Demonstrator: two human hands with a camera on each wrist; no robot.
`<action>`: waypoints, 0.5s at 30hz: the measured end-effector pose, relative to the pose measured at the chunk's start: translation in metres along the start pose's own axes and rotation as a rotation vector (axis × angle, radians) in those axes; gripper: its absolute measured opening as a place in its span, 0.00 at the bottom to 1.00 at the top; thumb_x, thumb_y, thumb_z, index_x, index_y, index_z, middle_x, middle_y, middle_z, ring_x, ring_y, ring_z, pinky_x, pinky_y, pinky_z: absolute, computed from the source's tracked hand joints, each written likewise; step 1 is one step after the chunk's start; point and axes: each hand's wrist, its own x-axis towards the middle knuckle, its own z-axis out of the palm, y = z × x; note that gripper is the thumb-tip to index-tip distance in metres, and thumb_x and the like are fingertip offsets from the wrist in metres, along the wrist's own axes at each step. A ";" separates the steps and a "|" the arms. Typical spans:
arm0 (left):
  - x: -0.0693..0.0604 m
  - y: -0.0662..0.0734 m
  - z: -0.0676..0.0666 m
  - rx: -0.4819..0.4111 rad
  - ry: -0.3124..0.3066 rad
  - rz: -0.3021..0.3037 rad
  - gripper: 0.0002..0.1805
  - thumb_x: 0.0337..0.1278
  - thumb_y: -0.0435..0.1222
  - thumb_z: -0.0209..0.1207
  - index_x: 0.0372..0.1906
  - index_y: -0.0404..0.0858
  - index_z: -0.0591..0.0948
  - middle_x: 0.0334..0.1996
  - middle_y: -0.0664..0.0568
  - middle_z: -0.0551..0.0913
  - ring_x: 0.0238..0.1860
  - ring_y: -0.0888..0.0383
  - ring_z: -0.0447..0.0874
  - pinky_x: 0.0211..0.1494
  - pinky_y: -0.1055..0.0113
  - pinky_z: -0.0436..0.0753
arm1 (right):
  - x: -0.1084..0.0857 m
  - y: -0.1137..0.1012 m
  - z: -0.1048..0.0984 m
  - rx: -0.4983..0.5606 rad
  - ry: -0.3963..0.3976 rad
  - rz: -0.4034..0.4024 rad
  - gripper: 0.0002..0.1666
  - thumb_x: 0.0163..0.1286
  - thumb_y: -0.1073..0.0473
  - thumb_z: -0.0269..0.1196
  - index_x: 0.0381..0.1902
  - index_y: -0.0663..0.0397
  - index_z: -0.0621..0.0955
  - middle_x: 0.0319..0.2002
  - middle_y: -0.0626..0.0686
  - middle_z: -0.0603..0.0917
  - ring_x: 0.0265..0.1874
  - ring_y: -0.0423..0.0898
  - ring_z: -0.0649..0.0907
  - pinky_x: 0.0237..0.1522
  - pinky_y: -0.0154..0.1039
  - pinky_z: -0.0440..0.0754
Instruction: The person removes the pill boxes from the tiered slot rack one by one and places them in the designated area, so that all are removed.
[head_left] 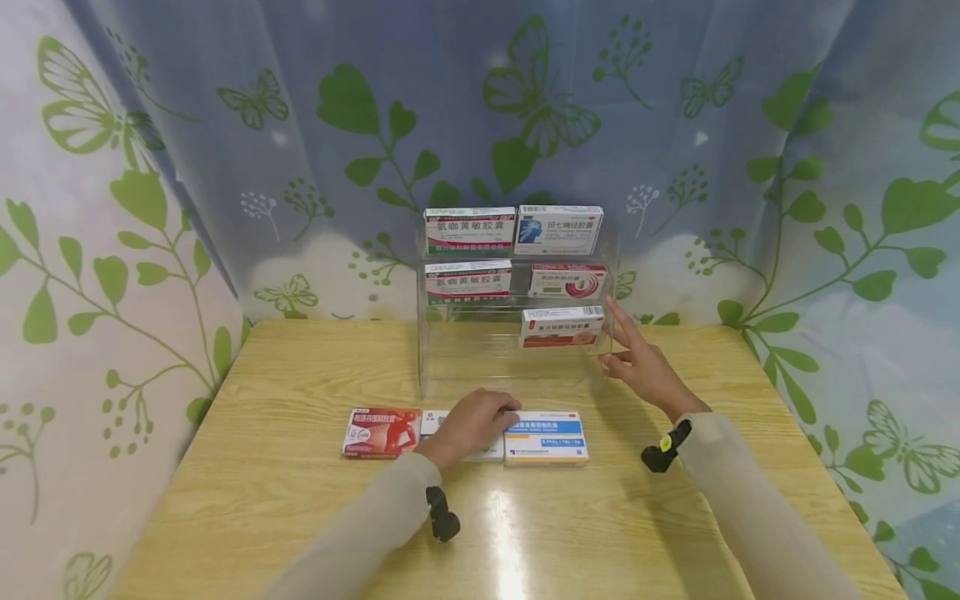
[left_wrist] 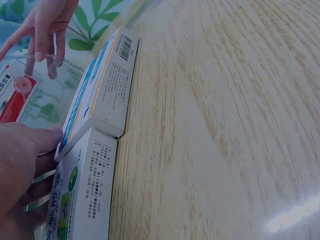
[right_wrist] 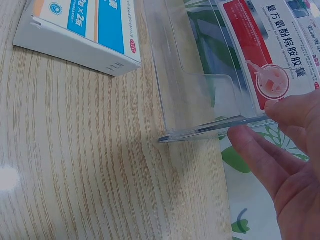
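My left hand (head_left: 474, 423) rests over the middle one of three medicine boxes lying in a row; in the left wrist view its thumb (left_wrist: 49, 139) touches the edge of the blue-and-white medicine box (head_left: 546, 439). The white-and-green medicine box (left_wrist: 82, 187) lies partly under that hand. A red medicine box (head_left: 381, 432) lies at the row's left end. My right hand (head_left: 643, 371) is at the right side of the clear tiered display stand (head_left: 422, 350), fingers extended along its side panel. Its thumb is near the corner of a red-and-white capsule box (right_wrist: 270, 65) in the lower tier.
Two boxes stand in the top tier, a white-and-red one (head_left: 469, 231) and a blue-and-white one (head_left: 558, 230). The middle tier holds another white-and-red box (head_left: 468, 282) and a red-trimmed box (head_left: 567, 282). Behind the wooden table (head_left: 300, 508) hangs a leaf-patterned curtain (head_left: 450, 100).
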 end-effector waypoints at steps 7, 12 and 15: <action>-0.001 0.002 -0.002 0.017 -0.013 0.021 0.17 0.80 0.44 0.64 0.64 0.45 0.87 0.62 0.53 0.90 0.68 0.52 0.83 0.75 0.53 0.81 | -0.001 -0.001 0.000 0.007 0.003 0.006 0.63 0.83 0.66 0.61 0.86 0.06 0.36 0.86 0.68 0.58 0.63 0.72 0.86 0.58 0.63 0.90; -0.002 0.002 -0.003 0.016 -0.016 0.025 0.17 0.80 0.43 0.63 0.65 0.44 0.87 0.63 0.53 0.89 0.69 0.51 0.83 0.77 0.53 0.79 | -0.002 -0.002 0.000 0.008 -0.004 0.006 0.63 0.84 0.66 0.61 0.86 0.06 0.35 0.86 0.68 0.57 0.63 0.72 0.86 0.58 0.62 0.90; -0.003 0.002 -0.004 0.007 -0.022 0.020 0.17 0.80 0.43 0.63 0.66 0.44 0.87 0.64 0.52 0.89 0.70 0.51 0.82 0.78 0.52 0.78 | -0.002 -0.001 0.000 0.010 -0.008 0.002 0.63 0.84 0.65 0.61 0.86 0.06 0.35 0.86 0.68 0.57 0.63 0.72 0.85 0.58 0.63 0.90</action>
